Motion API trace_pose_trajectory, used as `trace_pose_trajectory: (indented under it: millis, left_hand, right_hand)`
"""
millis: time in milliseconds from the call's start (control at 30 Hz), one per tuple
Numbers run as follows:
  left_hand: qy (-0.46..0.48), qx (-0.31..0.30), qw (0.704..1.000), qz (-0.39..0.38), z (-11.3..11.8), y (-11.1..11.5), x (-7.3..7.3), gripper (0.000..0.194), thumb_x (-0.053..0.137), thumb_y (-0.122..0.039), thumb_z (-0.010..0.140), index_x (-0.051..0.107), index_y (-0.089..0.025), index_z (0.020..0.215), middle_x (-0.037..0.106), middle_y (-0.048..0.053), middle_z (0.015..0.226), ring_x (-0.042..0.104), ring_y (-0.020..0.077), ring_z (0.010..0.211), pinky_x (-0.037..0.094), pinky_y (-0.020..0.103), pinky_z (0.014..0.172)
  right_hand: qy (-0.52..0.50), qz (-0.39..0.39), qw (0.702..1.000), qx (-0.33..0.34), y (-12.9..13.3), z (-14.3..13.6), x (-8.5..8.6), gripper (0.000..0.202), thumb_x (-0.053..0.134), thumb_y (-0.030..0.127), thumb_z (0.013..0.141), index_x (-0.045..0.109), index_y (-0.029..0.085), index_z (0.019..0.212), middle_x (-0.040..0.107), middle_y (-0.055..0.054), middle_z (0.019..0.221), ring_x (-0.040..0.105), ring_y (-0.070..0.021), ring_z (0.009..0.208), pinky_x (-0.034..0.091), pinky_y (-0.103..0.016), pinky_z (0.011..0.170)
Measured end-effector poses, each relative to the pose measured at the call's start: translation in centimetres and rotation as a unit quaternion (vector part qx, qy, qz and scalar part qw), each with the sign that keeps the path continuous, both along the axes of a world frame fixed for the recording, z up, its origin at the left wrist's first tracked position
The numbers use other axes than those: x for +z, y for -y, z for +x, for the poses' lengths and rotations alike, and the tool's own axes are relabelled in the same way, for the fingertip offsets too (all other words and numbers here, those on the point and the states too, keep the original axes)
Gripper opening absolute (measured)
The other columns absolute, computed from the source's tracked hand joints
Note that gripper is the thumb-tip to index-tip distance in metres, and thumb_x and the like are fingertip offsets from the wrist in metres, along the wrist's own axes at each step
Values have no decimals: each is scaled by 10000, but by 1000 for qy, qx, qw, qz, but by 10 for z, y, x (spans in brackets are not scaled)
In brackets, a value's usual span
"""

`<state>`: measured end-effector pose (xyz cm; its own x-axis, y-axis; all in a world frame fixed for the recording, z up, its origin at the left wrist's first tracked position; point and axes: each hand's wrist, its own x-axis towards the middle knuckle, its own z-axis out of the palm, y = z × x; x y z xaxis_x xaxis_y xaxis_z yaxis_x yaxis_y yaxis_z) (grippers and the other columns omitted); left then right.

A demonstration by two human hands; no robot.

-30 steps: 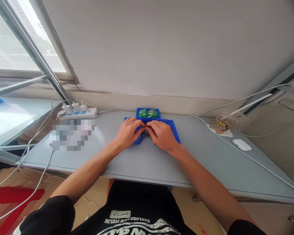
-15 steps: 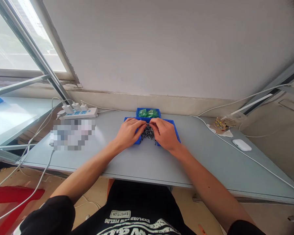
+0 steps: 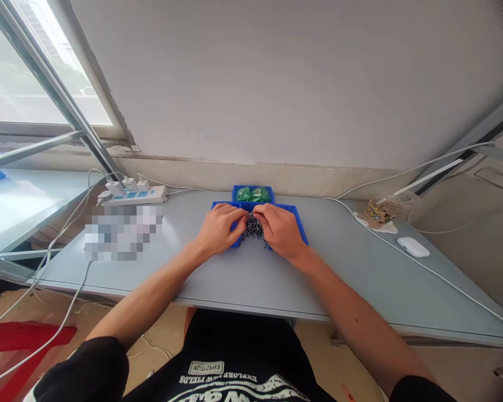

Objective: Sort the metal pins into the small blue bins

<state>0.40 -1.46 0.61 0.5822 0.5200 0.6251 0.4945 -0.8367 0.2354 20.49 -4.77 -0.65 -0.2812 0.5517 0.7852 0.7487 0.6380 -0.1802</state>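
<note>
My left hand point(image 3: 218, 229) and my right hand point(image 3: 284, 230) meet over the blue bins, fingertips pinched almost together. Between them is a small screw-like metal piece point(image 3: 250, 214), one end in each pinch; its exact kind is too small to tell. Below the fingers lies a heap of loose dark metal screws point(image 3: 255, 227). A blue bin point(image 3: 236, 242) shows partly under my left hand, and another blue bin point(image 3: 302, 229) under my right. My hands hide most of what these bins hold. Behind them, a third blue bin point(image 3: 271, 195) contains green packets point(image 3: 260, 194).
The grey table point(image 3: 251, 285) runs along the wall. At left stand a white power strip point(image 3: 145, 195) with chargers and a blurred-out item point(image 3: 123, 233). At right are a cup point(image 3: 379, 213) on tissue, a white earbud case point(image 3: 413, 247) and a long white cable point(image 3: 436, 271).
My fingertips have shifted slightly, and the metal piece between them sits a little lower and to the left. Both hands stay over the bins.
</note>
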Motion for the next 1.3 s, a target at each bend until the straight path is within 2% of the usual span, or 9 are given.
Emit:
trace_pose_trajectory:
  millis: [200,467,567,633,700,867,1133,1200,1300]
  left_hand:
    - [-12,-31,999,7,0,0,-1,251,464,-253,1021,689,-202,920,710,27,826,648,181,805,480,358,904]
    - [-19,-21,1000,2,0,2,2,258,459,-243,1013,694,-209,913,729,33,849,661,179,814,484,358,906]
    - [-11,-4,1000,2,-1,2,1,247,470,-241,1007,701,-214,924,729,27,840,674,181,820,483,357,915]
    - [-3,9,1000,2,-1,1,0,242,474,-238,1003,704,-217,930,727,23,829,681,185,827,481,355,912]
    - [2,15,1000,0,-1,1,0,245,471,-239,1004,706,-220,936,727,20,825,684,186,828,480,355,911]
    - [1,8,1000,-2,-1,0,0,257,462,-246,1013,703,-213,928,720,19,816,672,186,817,474,357,900]
    - [-7,-9,1000,-9,-1,1,1,241,471,-239,1006,701,-208,943,723,22,833,665,182,816,482,356,917]
    - [-5,-1,1000,-8,-1,1,0,232,477,-231,1000,697,-210,928,725,19,828,668,183,817,483,354,910]
    - [2,15,1000,-6,-1,0,-1,232,477,-225,994,693,-216,909,731,17,826,676,188,827,480,357,899]
  right_hand:
    - [4,-9,1000,-4,0,0,0,263,417,324,1104,609,221,956,715,-41,830,647,-179,751,434,-288,712]
    - [40,-28,998,-33,1,1,0,429,370,413,1113,606,222,810,650,-26,689,577,-174,645,385,-311,656]
    - [26,-39,999,-18,1,1,0,342,389,402,1109,642,220,967,703,-31,759,629,-186,697,417,-312,681]
    - [8,-42,999,-3,1,0,-1,262,418,386,1099,620,224,1140,748,-37,862,676,-199,766,455,-313,712]
    - [0,-42,999,4,1,0,-2,231,441,358,1090,581,226,1218,762,-41,922,699,-206,806,480,-315,729]
    - [14,-30,999,-2,-1,1,-3,175,423,291,1090,583,226,1062,750,-39,885,696,-197,778,457,-301,688]
    - [35,-30,999,-5,-2,2,-2,316,397,345,1110,607,222,907,735,-43,825,677,-187,750,435,-301,684]
    - [27,-36,999,-1,-1,1,-2,280,414,349,1104,618,221,960,744,-43,850,687,-191,770,449,-301,700]
    - [14,-50,999,8,0,1,-1,189,470,349,1083,598,222,1140,758,-44,926,701,-200,807,470,-304,717]
